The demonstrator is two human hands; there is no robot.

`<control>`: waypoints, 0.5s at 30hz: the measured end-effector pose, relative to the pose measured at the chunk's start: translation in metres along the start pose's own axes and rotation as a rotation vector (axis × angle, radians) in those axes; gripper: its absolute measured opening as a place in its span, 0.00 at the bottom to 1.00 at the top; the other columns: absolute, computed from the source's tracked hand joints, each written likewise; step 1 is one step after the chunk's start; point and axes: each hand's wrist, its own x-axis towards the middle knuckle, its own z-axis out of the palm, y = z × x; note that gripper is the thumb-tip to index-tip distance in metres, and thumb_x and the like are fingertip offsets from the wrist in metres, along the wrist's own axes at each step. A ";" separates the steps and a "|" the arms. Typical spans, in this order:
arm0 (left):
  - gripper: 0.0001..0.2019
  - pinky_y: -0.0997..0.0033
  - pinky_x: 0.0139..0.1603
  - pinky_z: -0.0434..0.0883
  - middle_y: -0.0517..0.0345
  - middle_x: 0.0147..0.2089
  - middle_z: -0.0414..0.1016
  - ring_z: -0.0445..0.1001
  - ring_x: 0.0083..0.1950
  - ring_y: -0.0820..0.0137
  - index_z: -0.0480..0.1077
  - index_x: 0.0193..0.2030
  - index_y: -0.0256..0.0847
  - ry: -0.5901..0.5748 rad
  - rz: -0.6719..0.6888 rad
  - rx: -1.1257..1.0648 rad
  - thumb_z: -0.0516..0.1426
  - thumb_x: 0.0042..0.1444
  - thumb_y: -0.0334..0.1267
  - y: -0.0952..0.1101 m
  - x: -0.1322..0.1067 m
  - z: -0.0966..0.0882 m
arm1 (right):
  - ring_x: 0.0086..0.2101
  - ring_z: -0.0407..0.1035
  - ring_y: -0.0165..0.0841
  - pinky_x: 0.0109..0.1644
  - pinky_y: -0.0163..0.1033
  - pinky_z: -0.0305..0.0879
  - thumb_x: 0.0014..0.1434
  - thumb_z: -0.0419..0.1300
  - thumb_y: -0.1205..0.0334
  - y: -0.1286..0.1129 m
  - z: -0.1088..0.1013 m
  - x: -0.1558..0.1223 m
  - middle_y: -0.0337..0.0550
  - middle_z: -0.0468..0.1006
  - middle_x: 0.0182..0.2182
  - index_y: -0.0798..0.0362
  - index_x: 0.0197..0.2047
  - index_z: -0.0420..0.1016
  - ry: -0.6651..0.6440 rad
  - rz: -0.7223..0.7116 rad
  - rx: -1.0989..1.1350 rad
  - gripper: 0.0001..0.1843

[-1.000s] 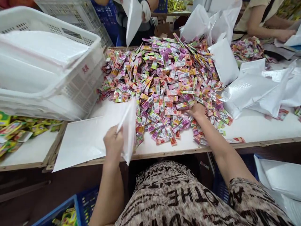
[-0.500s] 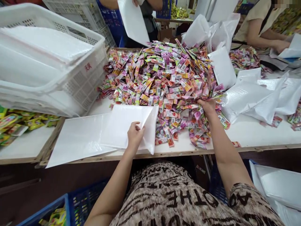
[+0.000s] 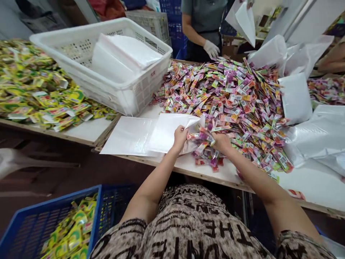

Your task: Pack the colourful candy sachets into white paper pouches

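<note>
My left hand (image 3: 180,135) pinches the open mouth of a white plastic bag (image 3: 167,133) lying near the table's front edge. My right hand (image 3: 220,141) is closed on a bunch of small colourful sachets (image 3: 204,138) and holds them at the bag's opening. A large heap of the same pink, purple and green sachets (image 3: 231,97) covers the table behind my hands. A second flat white bag (image 3: 126,136) lies to the left of the held one.
A white plastic basket (image 3: 107,90) with stacked white bags stands at the left. Yellow-green packets (image 3: 40,97) cover the neighbouring table. A blue crate (image 3: 54,223) with packets sits on the floor. White bags (image 3: 318,136) lie at the right. A gloved person (image 3: 211,48) stands opposite.
My right hand has drawn a bunch of sachets from the heap to the bag's mouth. My left hand has lifted the bag's opening. The view has swung left.
</note>
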 end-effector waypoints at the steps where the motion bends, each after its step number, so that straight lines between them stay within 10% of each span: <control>1: 0.04 0.74 0.34 0.63 0.63 0.28 0.70 0.68 0.31 0.71 0.71 0.37 0.40 -0.009 -0.015 -0.049 0.56 0.57 0.37 0.000 0.002 -0.003 | 0.43 0.77 0.48 0.47 0.44 0.66 0.64 0.58 0.54 -0.003 0.004 -0.002 0.58 0.82 0.42 0.56 0.49 0.77 -0.020 -0.065 -0.081 0.17; 6: 0.09 0.70 0.39 0.64 0.55 0.33 0.78 0.74 0.37 0.66 0.76 0.35 0.40 -0.014 0.214 0.219 0.55 0.61 0.36 0.025 -0.003 -0.003 | 0.46 0.76 0.48 0.50 0.44 0.64 0.62 0.56 0.65 -0.022 -0.003 0.013 0.59 0.82 0.41 0.56 0.50 0.77 -0.112 -0.258 -0.219 0.15; 15: 0.13 0.63 0.39 0.61 0.48 0.37 0.79 0.75 0.40 0.61 0.78 0.43 0.40 -0.127 0.775 0.847 0.51 0.67 0.31 0.058 -0.037 0.012 | 0.51 0.77 0.53 0.54 0.48 0.71 0.54 0.66 0.59 -0.037 -0.026 0.068 0.62 0.83 0.46 0.57 0.43 0.83 -0.279 -0.043 -0.037 0.14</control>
